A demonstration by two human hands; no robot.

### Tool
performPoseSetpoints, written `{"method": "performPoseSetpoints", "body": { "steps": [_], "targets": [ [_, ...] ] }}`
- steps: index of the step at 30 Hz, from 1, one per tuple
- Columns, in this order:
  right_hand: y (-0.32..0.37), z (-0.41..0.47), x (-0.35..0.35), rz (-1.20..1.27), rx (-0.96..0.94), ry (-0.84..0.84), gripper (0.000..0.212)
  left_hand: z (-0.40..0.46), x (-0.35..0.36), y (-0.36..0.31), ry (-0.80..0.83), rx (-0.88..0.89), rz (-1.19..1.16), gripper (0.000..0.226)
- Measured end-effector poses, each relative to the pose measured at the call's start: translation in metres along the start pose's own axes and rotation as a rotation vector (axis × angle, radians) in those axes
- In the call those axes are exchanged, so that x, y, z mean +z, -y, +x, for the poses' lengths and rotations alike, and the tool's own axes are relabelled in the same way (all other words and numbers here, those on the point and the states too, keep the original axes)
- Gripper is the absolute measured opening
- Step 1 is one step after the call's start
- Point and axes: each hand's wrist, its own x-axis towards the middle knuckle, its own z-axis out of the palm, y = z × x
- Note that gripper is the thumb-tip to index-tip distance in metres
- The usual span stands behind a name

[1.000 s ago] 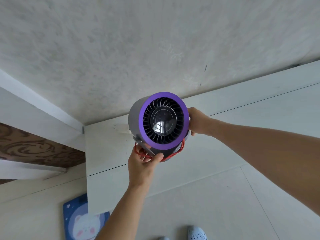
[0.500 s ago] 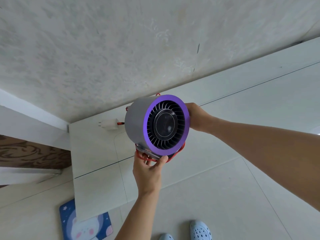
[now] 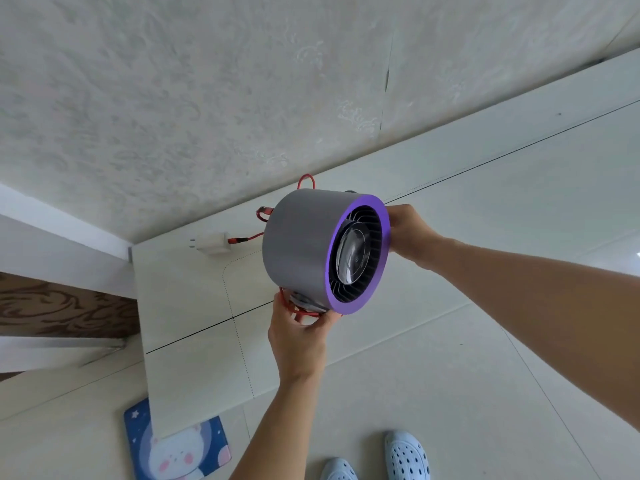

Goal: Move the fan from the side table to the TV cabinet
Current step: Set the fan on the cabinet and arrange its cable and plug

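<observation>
The fan [image 3: 313, 252] now faces further right than a moment ago and hangs above the TV cabinet [image 3: 187, 296]. The left hand [image 3: 299, 336] grips its base and the right hand [image 3: 410, 233] clasps the purple rim (red cable [image 3: 244, 240] trailing to the plug [image 3: 211, 243] on the cabinet top). Setting down looks close.

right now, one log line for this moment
fan: held above cabinet | left hand: under base | right hand: on rim | plug: on cabinet

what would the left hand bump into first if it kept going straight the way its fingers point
The left hand points up and away, already against the underside of the fan, gripping its red cable. So it would meet the fan body first; past that lie the white cabinet top and wall, though depth is hard to judge.
</observation>
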Motion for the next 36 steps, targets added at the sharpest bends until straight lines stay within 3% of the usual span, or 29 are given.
{"method": "performPoseSetpoints", "body": {
  "steps": [6, 13, 19, 24, 28, 33, 36],
  "targets": [
    [-0.01, -0.006, -0.002, 0.125, 0.064, -0.078, 0.032, 0.001, -0.004, 0.002, 0.039, 0.012, 0.023, 0.061],
    [-0.045, -0.03, 0.019, 0.17, 0.139, -0.366, 0.02, 0.0, -0.016, -0.006, 0.127, 0.149, 0.043, 0.093],
    [-0.061, -0.089, 0.083, 0.268, 0.243, -0.388, 0.022, -0.008, -0.037, -0.016, 0.169, 0.161, 0.136, 0.119],
    [-0.053, -0.113, 0.136, 0.302, 0.143, -0.402, 0.033, -0.006, -0.057, -0.044, 0.319, 0.233, 0.112, 0.131],
    [-0.043, -0.112, 0.161, 0.184, 0.049, -0.422, 0.016, 0.006, -0.068, -0.063, 0.427, 0.313, 0.138, 0.134],
    [-0.034, -0.107, 0.172, 0.173, -0.006, -0.491, 0.034, 0.018, -0.059, -0.08, 0.544, 0.377, 0.131, 0.139],
    [-0.035, -0.102, 0.175, 0.169, 0.006, -0.52, 0.018, 0.018, -0.049, -0.081, 0.526, 0.412, 0.156, 0.136]
  ]
}}
